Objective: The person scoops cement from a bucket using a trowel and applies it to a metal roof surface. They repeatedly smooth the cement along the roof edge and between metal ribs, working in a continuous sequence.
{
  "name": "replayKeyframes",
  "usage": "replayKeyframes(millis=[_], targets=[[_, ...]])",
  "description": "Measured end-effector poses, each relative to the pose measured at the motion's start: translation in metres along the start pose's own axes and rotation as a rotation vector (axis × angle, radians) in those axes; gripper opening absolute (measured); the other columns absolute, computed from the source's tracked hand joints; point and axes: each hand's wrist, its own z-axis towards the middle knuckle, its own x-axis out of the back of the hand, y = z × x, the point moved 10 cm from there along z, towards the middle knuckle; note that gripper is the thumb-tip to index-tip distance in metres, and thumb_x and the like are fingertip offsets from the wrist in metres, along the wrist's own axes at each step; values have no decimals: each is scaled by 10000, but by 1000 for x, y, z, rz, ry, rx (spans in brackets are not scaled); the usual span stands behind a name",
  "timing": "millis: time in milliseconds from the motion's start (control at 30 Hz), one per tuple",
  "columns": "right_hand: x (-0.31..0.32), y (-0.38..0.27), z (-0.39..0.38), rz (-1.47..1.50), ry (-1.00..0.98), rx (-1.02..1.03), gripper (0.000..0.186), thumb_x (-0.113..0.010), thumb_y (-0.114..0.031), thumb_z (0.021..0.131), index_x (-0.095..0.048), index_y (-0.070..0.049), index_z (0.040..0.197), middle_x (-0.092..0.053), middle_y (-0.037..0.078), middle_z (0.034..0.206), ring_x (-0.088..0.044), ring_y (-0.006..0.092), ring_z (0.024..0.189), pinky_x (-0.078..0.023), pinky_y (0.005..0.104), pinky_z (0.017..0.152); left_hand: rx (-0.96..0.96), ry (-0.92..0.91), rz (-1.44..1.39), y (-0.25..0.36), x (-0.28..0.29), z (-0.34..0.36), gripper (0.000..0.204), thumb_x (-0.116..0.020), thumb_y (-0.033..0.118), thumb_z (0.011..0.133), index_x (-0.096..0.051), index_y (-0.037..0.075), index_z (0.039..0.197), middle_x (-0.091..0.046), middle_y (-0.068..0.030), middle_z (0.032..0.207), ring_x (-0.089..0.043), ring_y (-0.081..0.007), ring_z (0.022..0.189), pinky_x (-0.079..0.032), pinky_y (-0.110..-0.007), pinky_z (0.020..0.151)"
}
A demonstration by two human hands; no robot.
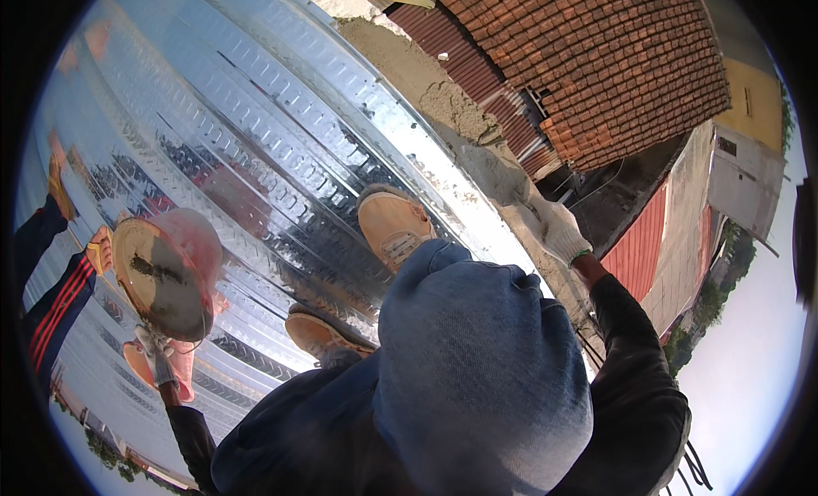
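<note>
A bucket [158, 279] of grey mortar stands tilted at the left on shiny metal sheeting, its open mouth toward me. My left hand [155, 353], in a pale work glove, is closed at the bucket's near rim. Far to the right, my right hand [561, 232], also gloved, reaches to a strip of wet mortar [452, 108] along the wall's top. Its fingers look curled against the mortar; whatever they hold is hidden or smeared grey. One bent knee in blue jeans [486, 351] fills the middle.
Ribbed metal roofing [256, 95] lies under my tan shoes [396, 223]. At the left are another person's legs [60, 308] and sandalled feet, close to the bucket. Beyond the wall there is a drop toward a tiled roof [596, 61] and a red corrugated panel [635, 249].
</note>
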Motion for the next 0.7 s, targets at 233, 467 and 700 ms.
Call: replayKeyframes(millis=[233,467,700], targets=[[19,-2,-7,136,83,85,311,-653,-362,1094,-700,-56,1062,-687,197,839,-706,438,818,-539,508,702,1,17,-6,-7,3,-5,921,-434,829,1048,-515,124,1634,-642,-96,1561,-633,-284,1400,-395,-501,1205],[62,-66,76,54,4,106,369,-621,-388,1108,-700,-30,1154,-726,215,949,-717,432,888,-561,490,751,-10,18,-3,-4,10,-7,920,-434,826,1049,-515,118,1632,-641,-101,1561,-631,-289,1402,-396,-505,1207],[41,-22,57,49,-9,140,319,-707,-342,1055,-734,-26,1082,-690,202,803,-696,425,766,-534,486,675,-10,8,7,12,1,-7,920,-434,822,1050,-515,112,1630,-640,-105,1562,-629,-294,1404,-397,-509,1210]])
